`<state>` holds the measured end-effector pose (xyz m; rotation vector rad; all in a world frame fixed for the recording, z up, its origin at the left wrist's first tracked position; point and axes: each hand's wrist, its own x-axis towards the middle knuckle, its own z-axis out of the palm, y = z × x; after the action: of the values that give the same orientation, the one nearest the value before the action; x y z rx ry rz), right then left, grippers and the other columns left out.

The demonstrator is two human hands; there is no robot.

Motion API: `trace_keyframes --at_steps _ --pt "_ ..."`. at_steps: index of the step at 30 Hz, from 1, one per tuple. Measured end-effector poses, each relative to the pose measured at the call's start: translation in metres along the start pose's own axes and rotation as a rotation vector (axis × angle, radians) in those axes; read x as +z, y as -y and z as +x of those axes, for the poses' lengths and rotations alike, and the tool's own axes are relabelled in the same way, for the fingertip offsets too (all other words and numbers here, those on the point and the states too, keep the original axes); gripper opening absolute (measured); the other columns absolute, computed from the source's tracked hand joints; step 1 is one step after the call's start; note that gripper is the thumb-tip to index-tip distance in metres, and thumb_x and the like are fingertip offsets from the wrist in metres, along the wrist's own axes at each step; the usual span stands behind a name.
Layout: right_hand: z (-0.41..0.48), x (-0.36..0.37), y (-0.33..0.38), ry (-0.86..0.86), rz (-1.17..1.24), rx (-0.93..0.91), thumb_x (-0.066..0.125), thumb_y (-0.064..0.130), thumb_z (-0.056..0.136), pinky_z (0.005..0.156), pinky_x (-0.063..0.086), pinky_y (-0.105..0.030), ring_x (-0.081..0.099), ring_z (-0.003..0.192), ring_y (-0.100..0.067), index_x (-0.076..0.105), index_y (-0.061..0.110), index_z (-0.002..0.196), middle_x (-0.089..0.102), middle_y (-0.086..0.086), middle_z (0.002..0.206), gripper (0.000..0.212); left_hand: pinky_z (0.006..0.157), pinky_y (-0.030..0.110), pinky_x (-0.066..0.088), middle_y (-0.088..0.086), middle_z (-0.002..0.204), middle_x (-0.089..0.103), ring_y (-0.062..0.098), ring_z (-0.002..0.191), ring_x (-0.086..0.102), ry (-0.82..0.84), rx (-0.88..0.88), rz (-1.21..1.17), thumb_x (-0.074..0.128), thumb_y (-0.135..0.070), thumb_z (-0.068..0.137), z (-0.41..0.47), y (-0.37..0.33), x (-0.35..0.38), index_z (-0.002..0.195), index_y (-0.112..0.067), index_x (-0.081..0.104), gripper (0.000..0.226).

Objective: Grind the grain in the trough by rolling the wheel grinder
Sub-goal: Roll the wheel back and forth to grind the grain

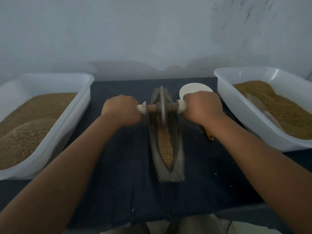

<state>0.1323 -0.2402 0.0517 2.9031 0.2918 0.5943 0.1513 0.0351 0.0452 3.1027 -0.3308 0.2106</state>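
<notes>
A long, boat-shaped metal trough [178,149] lies lengthwise in the middle of the dark cloth. Golden grain [165,146] fills its groove from the middle toward me. The wheel grinder [162,107], a thin metal disc on a wooden axle, stands upright in the trough's far half. My left hand [121,109] is closed around the axle's left end and my right hand [201,107] around its right end. White caps show beside both fists.
A white plastic tub [74,115] of brown grain stands at the left, another tub [236,119] at the right with a scoop lying in it. A white round dish [194,89] sits behind my right hand. A wooden-handled tool [210,136] lies under my right wrist. The wall is close behind.
</notes>
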Motion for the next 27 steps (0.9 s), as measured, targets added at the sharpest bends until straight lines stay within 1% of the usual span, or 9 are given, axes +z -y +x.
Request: trace_keyframes --at_steps 4,8,11,14,18,20,22,25,27 --pt "-0.046 -0.014 0.0 -0.051 0.014 -0.14 0.067 0.046 0.077 0.045 0.018 -0.021 0.03 0.043 -0.006 0.032 0.031 0.06 0.036 0.01 0.051 0.042 0.055 0.029 0.039 -0.011 0.066 0.057 0.013 0.059 0.053 -0.015 0.086 0.0 0.055 -0.051 0.08 -0.058 0.008 0.011 0.068 -0.028 0.054 0.026" --pt "-0.072 -0.021 -0.005 -0.049 0.051 -0.239 0.054 0.056 0.071 0.043 0.023 -0.02 0.033 0.039 -0.009 0.024 0.036 0.064 0.033 0.012 0.05 0.036 0.048 0.024 0.028 -0.012 0.058 0.053 0.005 0.052 0.049 -0.012 0.114 -0.032 0.052 -0.057 0.079 -0.091 0.014 0.012 0.066 -0.03 0.053 0.03" --pt "-0.046 -0.008 -0.008 -0.004 0.007 -0.152 0.062 0.055 0.079 0.046 0.02 -0.022 0.032 0.046 -0.006 0.037 0.033 0.062 0.039 0.011 0.053 0.038 0.054 0.029 0.037 -0.011 0.064 0.054 0.014 0.058 0.053 -0.031 0.088 0.022 0.052 -0.054 0.081 -0.061 0.005 0.008 0.067 -0.028 0.054 0.03" --pt "-0.006 0.009 -0.005 0.032 0.061 -0.022 0.065 0.046 0.087 0.051 0.039 -0.027 0.051 0.057 -0.018 0.059 0.025 0.07 0.053 0.006 0.063 0.027 0.061 0.032 0.045 -0.008 0.07 0.057 0.022 0.064 0.058 -0.071 0.01 0.077 0.055 -0.049 0.08 -0.011 -0.002 0.0 0.068 -0.024 0.056 0.027" --pt "0.019 0.007 0.0 0.029 0.047 0.055 0.06 0.048 0.084 0.059 0.056 -0.035 0.056 0.059 -0.021 0.058 0.021 0.065 0.057 0.003 0.063 0.032 0.066 0.034 0.049 -0.003 0.076 0.064 0.026 0.07 0.061 -0.057 -0.009 0.053 0.057 -0.047 0.08 0.013 -0.003 -0.005 0.07 -0.023 0.058 0.027" --pt "0.006 0.004 0.0 0.032 0.065 0.038 0.062 0.044 0.082 0.056 0.052 -0.033 0.054 0.06 -0.02 0.055 0.022 0.066 0.055 0.004 0.064 0.028 0.066 0.035 0.051 -0.004 0.076 0.063 0.024 0.07 0.061 -0.019 0.046 0.05 0.054 -0.049 0.084 0.0 -0.003 -0.007 0.07 -0.023 0.058 0.03" --pt "-0.021 0.0 -0.002 0.075 0.084 0.005 0.062 0.046 0.082 0.05 0.037 -0.027 0.049 0.058 -0.017 0.052 0.026 0.067 0.051 0.007 0.064 0.027 0.063 0.033 0.05 -0.007 0.072 0.062 0.019 0.068 0.061 0.038 0.115 0.043 0.054 -0.05 0.084 -0.022 -0.001 -0.008 0.071 -0.026 0.059 0.028" --pt "-0.064 -0.011 -0.008 0.136 0.098 -0.058 0.048 0.063 0.074 0.046 0.024 -0.025 0.041 0.05 -0.006 0.047 0.032 0.064 0.045 0.011 0.057 0.033 0.052 0.027 0.037 -0.011 0.061 0.056 0.009 0.057 0.054 0.022 0.244 0.074 0.053 -0.053 0.076 -0.058 0.005 -0.013 0.066 -0.029 0.056 0.026" --pt "-0.078 -0.015 -0.011 0.228 0.166 -0.056 0.041 0.072 0.068 0.045 0.023 -0.025 0.042 0.051 -0.001 0.049 0.035 0.061 0.047 0.012 0.055 0.038 0.047 0.023 0.027 -0.012 0.053 0.051 0.004 0.049 0.046 -0.029 0.31 0.098 0.051 -0.053 0.072 -0.067 0.006 -0.016 0.061 -0.029 0.053 0.027"
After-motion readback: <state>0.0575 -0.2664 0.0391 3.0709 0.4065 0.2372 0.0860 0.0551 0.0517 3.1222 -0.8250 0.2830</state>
